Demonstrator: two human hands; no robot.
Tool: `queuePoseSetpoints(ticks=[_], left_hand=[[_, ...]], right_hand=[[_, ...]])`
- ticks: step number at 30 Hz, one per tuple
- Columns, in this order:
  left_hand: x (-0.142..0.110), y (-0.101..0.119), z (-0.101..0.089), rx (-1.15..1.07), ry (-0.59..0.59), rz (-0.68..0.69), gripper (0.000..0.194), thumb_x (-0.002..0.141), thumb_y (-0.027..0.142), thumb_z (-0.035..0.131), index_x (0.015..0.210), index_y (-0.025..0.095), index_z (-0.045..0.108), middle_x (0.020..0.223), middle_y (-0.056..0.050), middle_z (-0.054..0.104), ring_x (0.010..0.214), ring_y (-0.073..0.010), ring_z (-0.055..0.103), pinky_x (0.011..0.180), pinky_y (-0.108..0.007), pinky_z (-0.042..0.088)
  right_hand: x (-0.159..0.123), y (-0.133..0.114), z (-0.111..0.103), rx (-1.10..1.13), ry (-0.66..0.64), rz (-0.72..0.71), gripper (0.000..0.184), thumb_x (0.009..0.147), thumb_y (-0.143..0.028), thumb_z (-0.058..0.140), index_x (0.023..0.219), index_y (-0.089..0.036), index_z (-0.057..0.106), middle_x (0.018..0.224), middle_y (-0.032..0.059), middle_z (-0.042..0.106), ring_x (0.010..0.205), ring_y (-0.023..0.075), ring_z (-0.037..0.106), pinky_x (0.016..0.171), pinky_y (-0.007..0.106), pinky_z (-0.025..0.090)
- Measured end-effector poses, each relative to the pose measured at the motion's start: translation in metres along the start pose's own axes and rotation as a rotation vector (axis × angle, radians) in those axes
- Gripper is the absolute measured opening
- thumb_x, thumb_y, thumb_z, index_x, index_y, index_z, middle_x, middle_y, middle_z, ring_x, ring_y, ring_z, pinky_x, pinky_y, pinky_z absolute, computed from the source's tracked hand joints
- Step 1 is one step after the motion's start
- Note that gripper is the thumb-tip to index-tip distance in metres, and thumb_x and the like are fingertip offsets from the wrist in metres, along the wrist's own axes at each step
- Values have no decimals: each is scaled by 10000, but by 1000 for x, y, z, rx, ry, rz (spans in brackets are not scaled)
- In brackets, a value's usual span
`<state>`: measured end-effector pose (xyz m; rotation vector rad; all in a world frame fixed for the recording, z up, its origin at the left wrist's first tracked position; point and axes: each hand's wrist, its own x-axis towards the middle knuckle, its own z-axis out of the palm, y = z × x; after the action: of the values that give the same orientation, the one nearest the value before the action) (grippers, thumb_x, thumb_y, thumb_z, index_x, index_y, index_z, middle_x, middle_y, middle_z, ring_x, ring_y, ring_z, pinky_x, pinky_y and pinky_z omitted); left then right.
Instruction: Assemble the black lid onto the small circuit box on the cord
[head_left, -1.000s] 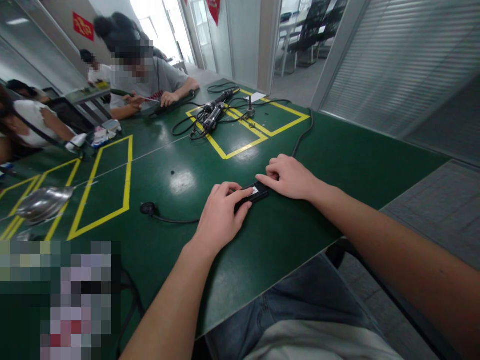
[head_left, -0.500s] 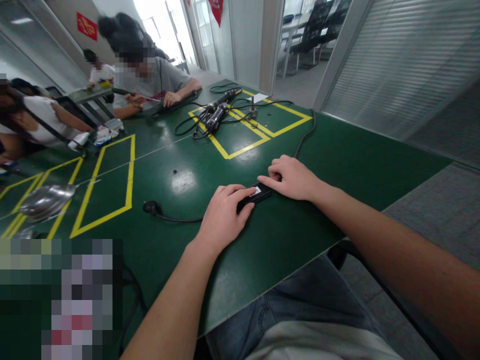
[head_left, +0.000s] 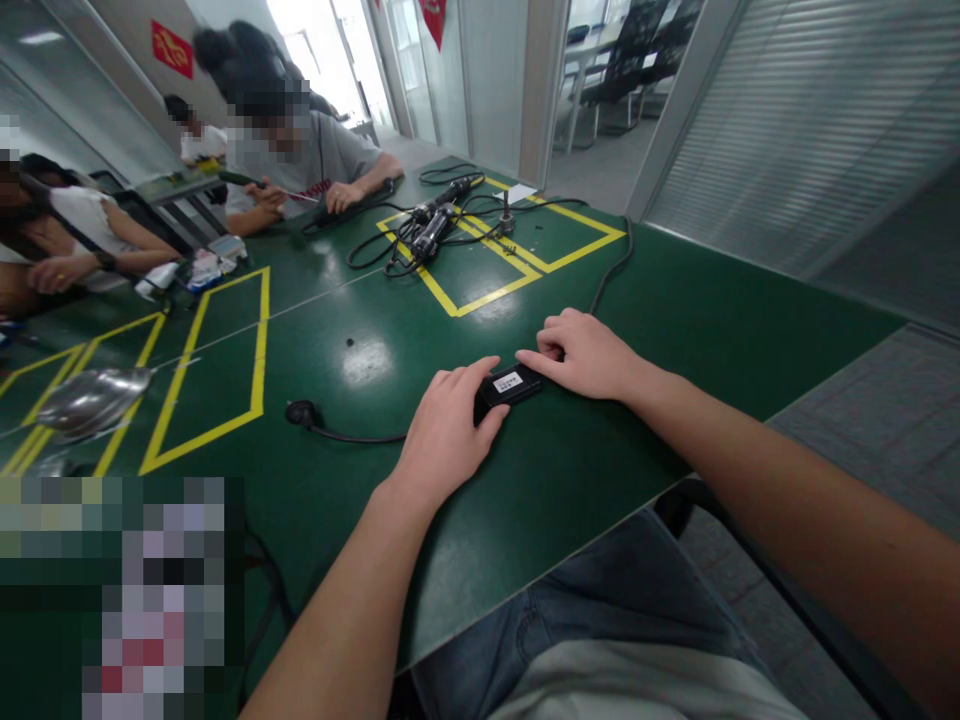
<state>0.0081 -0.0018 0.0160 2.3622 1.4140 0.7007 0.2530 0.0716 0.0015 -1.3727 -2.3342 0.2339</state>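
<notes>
A black power adapter (head_left: 512, 384) with a white printed label lies on the green table between my hands. My left hand (head_left: 450, 425) is closed round its left end, with the thumb along the near edge and the index finger lifted at the far side. At the right end is my right hand (head_left: 589, 355), fingers curled and thumb reaching onto the adapter; its exact hold is partly hidden. A short black cord with a plug (head_left: 302, 413) runs out to the left. From beyond my right hand, another black cable (head_left: 621, 262) leads away to the back.
Black cylindrical tools (head_left: 435, 228) with tangled cables lie inside yellow tape outlines, near a small upright metal part (head_left: 506, 215). A shiny metal bowl-like thing (head_left: 94, 400) is at the left. Across the table a person (head_left: 315, 160) holds a tool; another person sits at far left.
My left index finger has lifted off the adapter's label, which now shows fully. The right hand stays in place. At far left, a person's arm has moved.
</notes>
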Motion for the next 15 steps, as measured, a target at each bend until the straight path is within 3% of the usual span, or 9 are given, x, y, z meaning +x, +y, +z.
queuePoseSetpoints(ticks=[10, 15], left_hand=[[0, 0, 0, 35, -20, 12, 555, 985, 181, 764, 1516, 220, 606, 1423, -113, 749, 1253, -312, 678, 1132, -503, 556], [1, 0, 0, 45, -23, 24, 557, 987, 171, 771, 1516, 212, 599, 1436, -120, 748, 1256, -310, 684, 1136, -503, 559]], right_hand=[[0, -2, -1, 6, 1, 18, 546, 1044, -599, 570, 637, -261, 436, 756, 71, 610, 809, 263, 531, 762, 422, 381], [-1, 2, 1, 18, 37, -41, 550, 1051, -616, 555, 642, -259, 472, 752, 71, 619, 795, 262, 533, 752, 415, 387]])
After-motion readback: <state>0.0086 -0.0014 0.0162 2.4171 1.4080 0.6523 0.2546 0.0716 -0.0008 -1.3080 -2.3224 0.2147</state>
